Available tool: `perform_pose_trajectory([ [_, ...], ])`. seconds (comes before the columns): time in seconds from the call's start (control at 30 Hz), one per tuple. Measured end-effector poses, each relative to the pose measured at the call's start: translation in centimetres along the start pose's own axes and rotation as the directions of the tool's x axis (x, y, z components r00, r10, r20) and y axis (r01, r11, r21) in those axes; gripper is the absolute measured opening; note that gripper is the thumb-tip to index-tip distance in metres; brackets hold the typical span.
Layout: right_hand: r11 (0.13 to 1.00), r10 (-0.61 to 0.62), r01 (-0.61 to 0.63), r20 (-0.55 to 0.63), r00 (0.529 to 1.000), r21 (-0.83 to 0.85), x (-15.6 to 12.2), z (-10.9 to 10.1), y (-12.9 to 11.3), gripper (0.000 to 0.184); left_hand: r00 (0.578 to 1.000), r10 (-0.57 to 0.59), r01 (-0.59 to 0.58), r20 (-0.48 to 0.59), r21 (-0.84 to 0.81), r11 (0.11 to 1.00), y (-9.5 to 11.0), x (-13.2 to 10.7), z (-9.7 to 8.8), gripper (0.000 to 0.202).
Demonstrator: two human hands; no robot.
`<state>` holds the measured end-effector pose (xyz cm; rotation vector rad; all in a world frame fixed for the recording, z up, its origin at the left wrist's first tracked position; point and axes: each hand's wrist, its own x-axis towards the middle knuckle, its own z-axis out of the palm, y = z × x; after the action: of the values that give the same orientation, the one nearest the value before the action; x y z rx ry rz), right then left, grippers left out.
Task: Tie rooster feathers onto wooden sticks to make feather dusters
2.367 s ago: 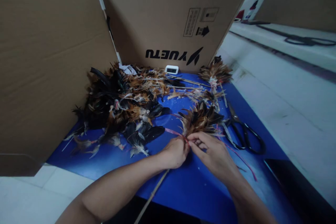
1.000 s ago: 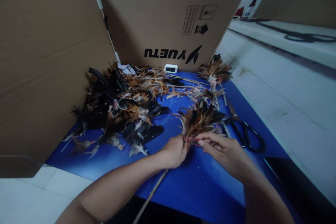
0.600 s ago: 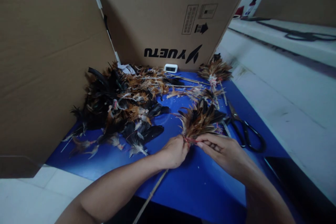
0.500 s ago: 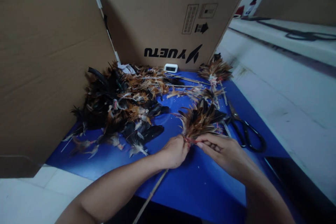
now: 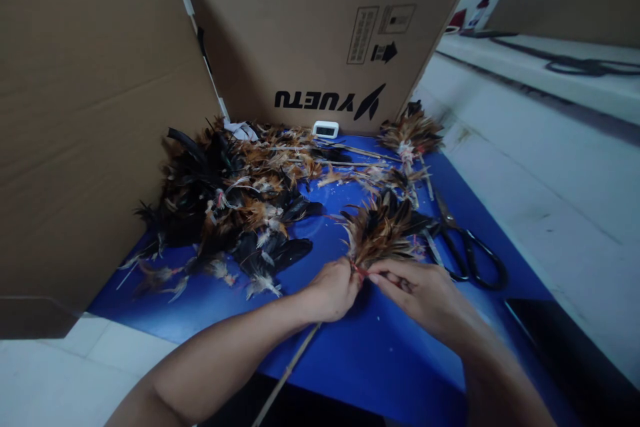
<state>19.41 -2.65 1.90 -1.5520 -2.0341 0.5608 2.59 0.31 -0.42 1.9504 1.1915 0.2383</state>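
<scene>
My left hand is closed around the base of a feather duster, where brown and black feathers meet a thin stick. The stick slants down toward me from under that hand. Close beside it, my right hand pinches a red string at the bound base of the feathers. How the string runs under the left fingers is hidden. Black-handled scissors lie just beyond my right hand.
A heap of loose feather bunches covers the left of the blue table. Another feather duster and a small white digital clock are at the back. Cardboard walls stand left and behind. A dark flat object lies at right.
My right hand has shifted slightly left, closer to my left hand, still pinching the red string. My left hand and the feather duster look unmoved.
</scene>
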Motion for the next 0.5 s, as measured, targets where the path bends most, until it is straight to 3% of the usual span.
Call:
perform_pose_trajectory([
  [0.5,0.989,-0.142,0.141,-0.012,0.99,-0.05,0.2,1.3,-1.1,0.016,0.999,0.034,-0.034,-0.001,0.005,0.999,-0.3,0.1,0.2,0.03],
])
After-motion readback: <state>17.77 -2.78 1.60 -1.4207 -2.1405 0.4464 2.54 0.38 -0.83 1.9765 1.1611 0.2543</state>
